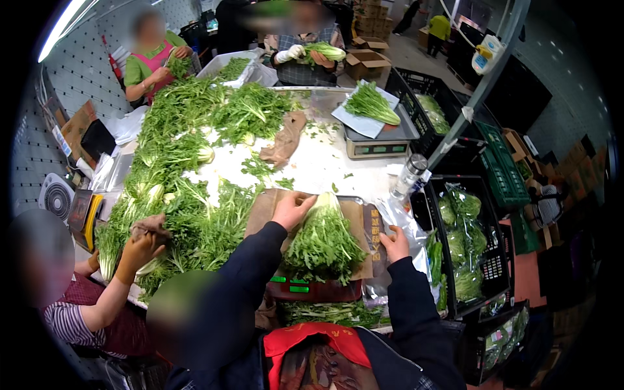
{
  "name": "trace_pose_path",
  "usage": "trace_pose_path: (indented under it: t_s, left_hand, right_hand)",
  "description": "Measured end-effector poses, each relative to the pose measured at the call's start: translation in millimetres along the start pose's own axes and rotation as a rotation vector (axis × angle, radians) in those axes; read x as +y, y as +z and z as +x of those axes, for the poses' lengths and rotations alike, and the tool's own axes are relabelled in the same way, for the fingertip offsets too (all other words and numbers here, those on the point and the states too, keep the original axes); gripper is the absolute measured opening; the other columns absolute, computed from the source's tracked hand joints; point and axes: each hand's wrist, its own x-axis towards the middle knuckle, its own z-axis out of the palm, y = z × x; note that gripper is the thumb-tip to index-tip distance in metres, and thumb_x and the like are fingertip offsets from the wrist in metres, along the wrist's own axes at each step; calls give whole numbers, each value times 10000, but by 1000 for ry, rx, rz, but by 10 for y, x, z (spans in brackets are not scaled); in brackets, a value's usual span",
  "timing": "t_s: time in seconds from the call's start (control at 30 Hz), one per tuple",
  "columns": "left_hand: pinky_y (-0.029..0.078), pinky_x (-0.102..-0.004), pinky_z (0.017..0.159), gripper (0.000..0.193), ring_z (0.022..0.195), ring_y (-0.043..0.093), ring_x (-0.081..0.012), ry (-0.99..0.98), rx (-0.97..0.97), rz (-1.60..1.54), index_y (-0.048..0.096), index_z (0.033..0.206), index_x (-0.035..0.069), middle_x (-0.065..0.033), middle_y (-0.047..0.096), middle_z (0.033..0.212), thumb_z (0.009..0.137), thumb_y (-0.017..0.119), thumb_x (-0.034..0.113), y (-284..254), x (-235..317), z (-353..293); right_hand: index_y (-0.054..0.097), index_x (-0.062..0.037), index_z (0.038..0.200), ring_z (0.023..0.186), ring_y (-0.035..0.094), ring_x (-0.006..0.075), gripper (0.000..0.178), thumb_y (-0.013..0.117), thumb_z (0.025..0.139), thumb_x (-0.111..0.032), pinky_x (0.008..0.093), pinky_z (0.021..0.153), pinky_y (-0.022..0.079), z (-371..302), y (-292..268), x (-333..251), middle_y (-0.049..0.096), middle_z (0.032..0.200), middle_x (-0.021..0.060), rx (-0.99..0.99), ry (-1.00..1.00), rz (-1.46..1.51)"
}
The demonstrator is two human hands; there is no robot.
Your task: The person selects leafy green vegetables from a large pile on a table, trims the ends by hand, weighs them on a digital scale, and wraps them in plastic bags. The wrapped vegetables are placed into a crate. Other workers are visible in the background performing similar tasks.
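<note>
A head of curly endive (325, 240) lies on brown paper on the scale (314, 290) in front of me, pale base pointing away and frilly leaves toward me. At that base my left hand (294, 209) has its fingers closed on the stem end. My right hand (394, 244) is to the right of the greens, thumb and forefinger apart, above the edge of a printed plastic bag (375, 260). Beside it are crumpled clear plastic bags (394, 211). The scale's green digits show under the leaves.
Heaped greens (195, 156) cover the table's left side. A gloved co-worker (133, 260) stands close on my left; two others work at the far side. A second scale (377, 146), bottle (411, 174), metal post (478, 97) and black crate (468, 244) are on the right.
</note>
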Motion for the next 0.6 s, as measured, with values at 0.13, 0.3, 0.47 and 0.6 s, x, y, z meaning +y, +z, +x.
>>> trace_pose_path:
  t_s: [0.13,0.3,0.47,0.6]
  left_hand:
    - [476,-427,891,598,963,591,-373,148,633,699,559,1214,-6,-189,632,996,791,720,386,-414,-366,-103]
    - [502,-412,833,572,929,639,-330,-217,471,513,588,1143,-1,-212,657,1071,723,768,343,-890,-674,-198]
    - [508,-415,710,279,759,663,-287,-114,347,554,651,791,-8,-172,663,739,734,724,255,-1003,-678,-208]
    - [467,-362,615,198,640,576,-210,97,318,591,568,767,-15,-121,581,659,789,641,167,-820,-257,-233]
  right_hand:
    - [498,35,1202,701,630,167,524,742,788,-173,299,640,480,82,-9,-93,675,809,138,-95,38,40]
    - [514,95,1191,887,652,167,435,676,798,2,298,784,524,233,23,39,663,1047,127,-300,12,226]
    - [556,81,1151,908,640,147,376,668,800,7,278,794,514,96,55,-646,663,1038,102,-400,-12,255]
    - [586,55,1034,735,610,98,306,701,782,-77,275,643,487,145,279,-721,667,828,69,-357,-194,156]
